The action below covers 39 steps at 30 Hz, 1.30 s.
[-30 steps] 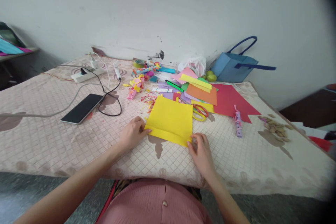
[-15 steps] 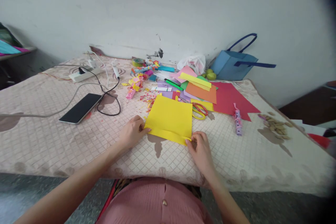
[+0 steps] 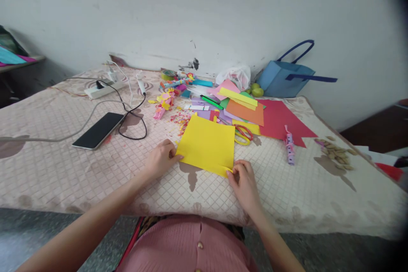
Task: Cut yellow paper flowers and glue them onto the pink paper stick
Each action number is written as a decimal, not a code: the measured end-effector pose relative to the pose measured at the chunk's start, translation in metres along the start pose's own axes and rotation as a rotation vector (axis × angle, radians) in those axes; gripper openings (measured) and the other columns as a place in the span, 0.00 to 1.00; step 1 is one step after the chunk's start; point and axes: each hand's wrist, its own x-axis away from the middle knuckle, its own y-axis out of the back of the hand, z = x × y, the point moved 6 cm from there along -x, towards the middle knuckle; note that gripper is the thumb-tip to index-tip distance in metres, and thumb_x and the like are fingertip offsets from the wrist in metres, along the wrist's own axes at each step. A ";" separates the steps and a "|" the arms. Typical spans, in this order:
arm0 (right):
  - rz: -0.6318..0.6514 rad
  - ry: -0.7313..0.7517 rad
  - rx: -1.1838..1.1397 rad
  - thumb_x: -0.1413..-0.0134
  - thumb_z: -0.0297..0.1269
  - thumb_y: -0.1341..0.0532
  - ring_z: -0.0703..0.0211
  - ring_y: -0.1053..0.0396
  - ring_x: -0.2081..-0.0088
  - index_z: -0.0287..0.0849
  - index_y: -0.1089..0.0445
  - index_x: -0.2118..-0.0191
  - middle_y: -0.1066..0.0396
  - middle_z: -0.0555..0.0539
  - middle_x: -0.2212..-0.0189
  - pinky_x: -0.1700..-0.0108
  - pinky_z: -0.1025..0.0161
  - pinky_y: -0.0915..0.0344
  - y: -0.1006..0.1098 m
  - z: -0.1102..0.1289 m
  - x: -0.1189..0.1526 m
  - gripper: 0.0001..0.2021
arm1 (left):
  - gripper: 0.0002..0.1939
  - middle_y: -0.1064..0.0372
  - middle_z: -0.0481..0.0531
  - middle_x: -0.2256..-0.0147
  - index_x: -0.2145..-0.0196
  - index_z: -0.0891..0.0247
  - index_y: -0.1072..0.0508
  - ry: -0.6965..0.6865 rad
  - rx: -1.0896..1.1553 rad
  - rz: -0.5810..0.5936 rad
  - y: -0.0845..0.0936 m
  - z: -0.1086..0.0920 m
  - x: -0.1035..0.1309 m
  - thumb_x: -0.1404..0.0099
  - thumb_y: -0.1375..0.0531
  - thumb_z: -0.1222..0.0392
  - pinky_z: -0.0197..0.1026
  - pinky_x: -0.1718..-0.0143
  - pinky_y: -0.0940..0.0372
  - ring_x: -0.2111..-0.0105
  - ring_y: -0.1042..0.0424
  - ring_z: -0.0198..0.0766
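Observation:
A yellow sheet of paper (image 3: 207, 144) lies on the patterned tablecloth in front of me. My left hand (image 3: 162, 158) pinches its near left corner between thumb and fingers. At the near right corner, my right hand (image 3: 242, 182) pinches the paper, and the edge there is slightly lifted or folded. Red-and-yellow-handled scissors (image 3: 243, 134) lie against the sheet's right side, their blades partly hidden. Small paper scraps (image 3: 181, 118) are scattered beyond its far left corner.
To the left are a tablet-like device (image 3: 98, 131), a power strip (image 3: 103, 90) and cables. Coloured papers (image 3: 245, 112), a green pen (image 3: 211, 102) and a blue bag (image 3: 283, 78) are at the back. A purple paper roll (image 3: 290, 148) and peanut-like pieces (image 3: 336, 153) lie right.
The near edge of the yellow paper, raised in a narrow fold before, now lies flatter. Both hands stay at the same corners.

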 end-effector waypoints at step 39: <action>-0.020 -0.027 0.022 0.43 0.39 0.44 0.51 0.39 0.61 0.44 0.39 0.74 0.35 0.43 0.65 0.58 0.52 0.38 0.008 0.010 0.011 0.10 | 0.10 0.36 0.50 0.68 0.77 0.63 0.36 -0.067 0.134 -0.021 0.002 0.005 0.003 0.41 0.43 0.58 0.38 0.70 0.39 0.71 0.36 0.34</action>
